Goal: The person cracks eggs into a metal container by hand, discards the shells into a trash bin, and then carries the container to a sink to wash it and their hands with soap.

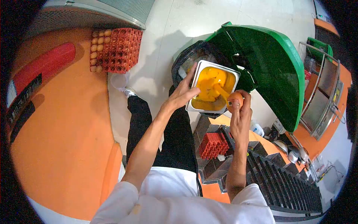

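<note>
My left hand [182, 93] grips the near-left rim of a rectangular metal pan [191, 101], with the thumb over the rim. Raw egg [209, 84], deep yellow-orange with several yolks, lies in the pan. At the pan's lower right corner, my right hand [241, 115] is closed around a brown egg [235, 100]. A yellow stream runs from that egg into the pan, so the shell appears broken, though fingers hide part of it. The pan is held above a bin's black bag [179, 61].
A green bin lid [279, 71] stands open to the right. Stacked red egg trays [125, 50], some cells holding brown eggs, sit at upper left, near a clear container [119, 80]. More red trays [213, 145] rest on dark steps [216, 170] beside a black railing [279, 179].
</note>
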Demonstrator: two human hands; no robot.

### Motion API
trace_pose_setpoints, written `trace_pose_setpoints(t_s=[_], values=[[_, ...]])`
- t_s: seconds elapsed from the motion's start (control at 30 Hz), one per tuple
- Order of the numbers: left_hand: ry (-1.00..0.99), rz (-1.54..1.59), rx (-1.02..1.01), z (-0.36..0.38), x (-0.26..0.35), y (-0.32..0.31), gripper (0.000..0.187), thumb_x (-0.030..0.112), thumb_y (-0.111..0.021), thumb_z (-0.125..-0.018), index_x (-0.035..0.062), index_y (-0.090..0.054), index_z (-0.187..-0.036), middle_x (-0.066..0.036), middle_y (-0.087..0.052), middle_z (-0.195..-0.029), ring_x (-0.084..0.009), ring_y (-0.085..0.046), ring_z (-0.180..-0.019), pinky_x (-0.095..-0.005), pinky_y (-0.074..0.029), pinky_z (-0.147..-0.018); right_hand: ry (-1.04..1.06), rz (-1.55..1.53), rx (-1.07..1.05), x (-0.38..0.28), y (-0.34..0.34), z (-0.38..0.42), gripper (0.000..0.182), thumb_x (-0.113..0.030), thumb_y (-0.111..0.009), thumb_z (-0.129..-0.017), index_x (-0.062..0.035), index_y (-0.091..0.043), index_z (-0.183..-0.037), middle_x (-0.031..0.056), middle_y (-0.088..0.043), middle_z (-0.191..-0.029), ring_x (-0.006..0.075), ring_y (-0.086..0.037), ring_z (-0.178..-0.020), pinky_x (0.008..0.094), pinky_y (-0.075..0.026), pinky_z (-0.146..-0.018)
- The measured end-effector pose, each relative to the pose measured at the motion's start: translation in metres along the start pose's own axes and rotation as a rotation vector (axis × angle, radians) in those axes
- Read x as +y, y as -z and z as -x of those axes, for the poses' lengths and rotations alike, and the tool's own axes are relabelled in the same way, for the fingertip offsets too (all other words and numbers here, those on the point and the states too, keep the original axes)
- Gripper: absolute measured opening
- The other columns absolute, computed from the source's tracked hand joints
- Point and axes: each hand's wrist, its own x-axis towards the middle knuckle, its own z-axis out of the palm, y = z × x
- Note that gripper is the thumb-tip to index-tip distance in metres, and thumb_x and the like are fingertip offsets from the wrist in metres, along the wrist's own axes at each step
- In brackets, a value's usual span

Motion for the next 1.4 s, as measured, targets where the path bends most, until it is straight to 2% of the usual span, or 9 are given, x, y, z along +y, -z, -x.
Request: trace_pose_setpoints(t_s=[0.33, 0.53, 0.67, 0.97, 1.03, 1.13, 1.2, 1.27, 1.4], values=[[-0.01, -0.001, 0.01, 0.004, -0.006, 0.003, 0.102, 0.022, -0.059, -0.07, 0.0052, -0.01, -0.158, -0.024, -0.024, -0.16, -0.0344, -0.024, -0.149, -0.0405, -0.019, -0.121, -0.118, -0.049, 0.085, -0.019, -0.001, 0.002, 0.033, -0.032, -0.043, -0.107, -0.002, -0.049, -0.119, 0.0161, -0.068, -0.099, 0.0203, -0.065, -0.07, 0.0356, -0.054, -0.063], [-0.057, -0.065, 0.075, 0.007, -0.003, 0.004, 0.102, 0.022, -0.059, -0.07, 0.0053, -0.01, -0.158, -0.024, -0.025, -0.159, -0.0347, -0.024, -0.149, -0.0408, -0.018, -0.121, -0.449, -0.566, -0.009, -0.02, 0.002, -0.003, 0.034, -0.04, -0.042, -0.106, -0.0098, -0.057, -0.11, 0.0009, -0.054, -0.078, 0.0052, -0.042, -0.054, 0.0216, -0.03, -0.047], [0.004, 0.071, 0.065, 0.014, -0.011, 0.008, 0.099, 0.022, -0.057, -0.071, 0.0048, -0.013, -0.158, -0.023, -0.031, -0.157, -0.0334, -0.028, -0.147, -0.0409, -0.022, -0.12, -0.596, -0.956, -0.106, 0.003, 0.004, -0.005, 0.037, -0.042, -0.041, -0.105, -0.0095, -0.057, -0.112, 0.0037, -0.058, -0.085, 0.0086, -0.044, -0.056, 0.0229, -0.03, -0.047], [0.068, 0.314, 0.237, 0.052, -0.028, 0.019, 0.063, 0.021, -0.059, -0.078, -0.0014, -0.045, -0.136, -0.011, -0.058, -0.127, -0.0212, -0.056, -0.118, -0.0356, -0.044, -0.102, -0.273, -1.303, -0.249, 0.096, 0.006, -0.039, 0.039, -0.036, -0.048, -0.102, -0.0038, -0.057, -0.123, 0.0112, -0.063, -0.101, 0.0122, -0.047, -0.061, 0.0242, -0.039, -0.054], [0.131, 0.397, 0.263, 0.062, -0.027, 0.021, 0.065, 0.02, -0.056, -0.079, -0.0028, -0.042, -0.138, -0.014, -0.055, -0.13, -0.0237, -0.052, -0.121, -0.0358, -0.04, -0.106, -0.567, -1.256, -0.199, 0.17, -0.019, -0.075, 0.049, -0.044, -0.049, -0.102, -0.0041, -0.055, -0.13, 0.0137, -0.062, -0.115, 0.0182, -0.06, -0.076, 0.0266, -0.046, -0.061], [0.079, 0.416, 0.348, 0.085, -0.025, 0.035, 0.064, 0.021, -0.057, -0.082, -0.003, -0.042, -0.139, -0.013, -0.055, -0.131, -0.0235, -0.052, -0.122, -0.0358, -0.04, -0.105, -0.49, -0.279, -0.133, 0.193, -0.046, -0.081, 0.068, -0.051, -0.05, -0.1, -0.0008, -0.043, -0.145, 0.016, -0.041, -0.151, 0.0268, -0.065, -0.106, 0.0402, -0.053, -0.083], [0.069, 0.509, 0.465, 0.105, -0.039, 0.045, 0.063, 0.021, -0.059, -0.084, -0.0021, -0.043, -0.14, -0.012, -0.056, -0.131, -0.0229, -0.053, -0.122, -0.0355, -0.041, -0.105, -0.105, 0.046, -0.067, 0.225, -0.052, -0.088, 0.062, -0.044, -0.052, -0.101, 0.0024, -0.048, -0.141, 0.0197, -0.049, -0.145, 0.0262, -0.063, -0.11, 0.0388, -0.047, -0.095], [0.085, 0.548, 0.459, 0.134, -0.069, 0.067, 0.063, 0.019, -0.059, -0.083, -0.0015, -0.042, -0.141, -0.012, -0.055, -0.132, -0.023, -0.053, -0.122, -0.0357, -0.042, -0.104, -0.144, -0.032, 0.062, 0.138, -0.047, -0.066, 0.045, -0.031, -0.054, -0.102, 0.0032, -0.057, -0.131, 0.0196, -0.063, -0.127, 0.0257, -0.061, -0.111, 0.0352, -0.044, -0.1], [0.044, 0.662, 0.539, 0.179, -0.088, 0.102, 0.062, 0.016, -0.057, -0.083, -0.0001, -0.042, -0.141, -0.012, -0.055, -0.132, -0.024, -0.055, -0.122, -0.0368, -0.045, -0.103, 0.112, 0.0, 0.009, 0.112, -0.082, -0.043, 0.034, -0.023, -0.057, -0.099, 0.0016, -0.061, -0.121, 0.0157, -0.065, -0.111, 0.0248, -0.062, -0.102, 0.0344, -0.048, -0.088]])
